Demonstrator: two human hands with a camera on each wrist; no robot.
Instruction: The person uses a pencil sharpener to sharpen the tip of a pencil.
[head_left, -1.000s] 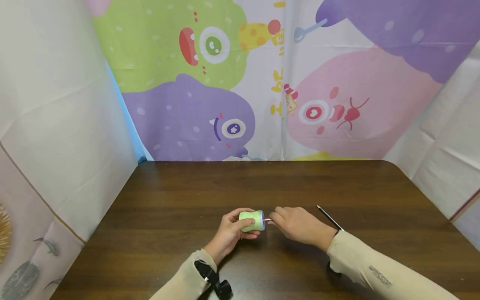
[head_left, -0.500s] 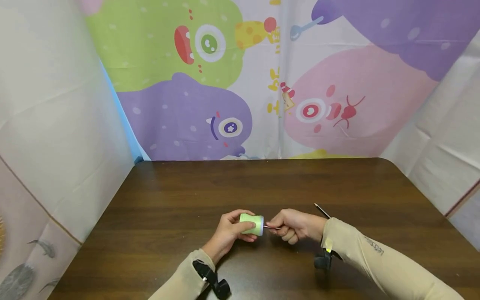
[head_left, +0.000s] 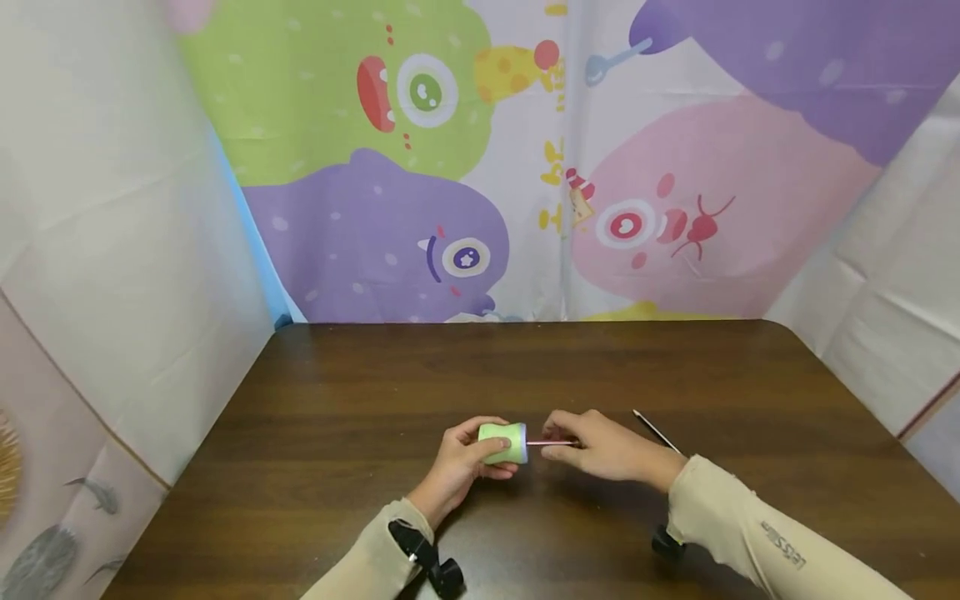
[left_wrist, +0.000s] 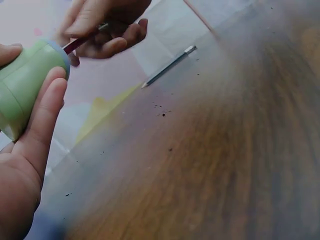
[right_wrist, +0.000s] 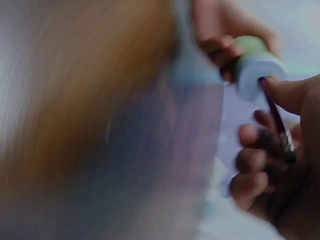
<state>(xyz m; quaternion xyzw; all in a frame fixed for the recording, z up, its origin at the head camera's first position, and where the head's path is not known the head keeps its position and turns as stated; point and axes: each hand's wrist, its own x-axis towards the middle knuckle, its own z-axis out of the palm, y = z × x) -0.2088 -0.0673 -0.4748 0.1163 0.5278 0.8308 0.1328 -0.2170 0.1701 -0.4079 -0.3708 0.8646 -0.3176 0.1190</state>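
Note:
My left hand (head_left: 459,463) holds a light green pencil sharpener (head_left: 497,442) sideways, thumb across its barrel. The sharpener's pale blue end faces right. A dark reddish pencil (head_left: 537,443) sticks out of that end, its tip hidden inside. At the pencil's outer part is my right hand (head_left: 600,448), thumb and fingers loosely curled round it. In the right wrist view the thumb lies along the pencil (right_wrist: 273,111), and its dark rear end shows between thumb and fingers. The left wrist view shows the green barrel (left_wrist: 30,85) between my left thumb and fingers.
A second, dark pencil (head_left: 656,430) lies on the brown wooden table (head_left: 375,375), just beyond my right wrist. Small dark specks (left_wrist: 163,115) dot the tabletop. A cartoon-printed curtain (head_left: 420,233) hangs behind the table's far edge.
My right hand has rolled over with its fist turned and then back, its grip on the pencil loosening. More of the pencil shows now. My left hand and the sharpener have barely moved.

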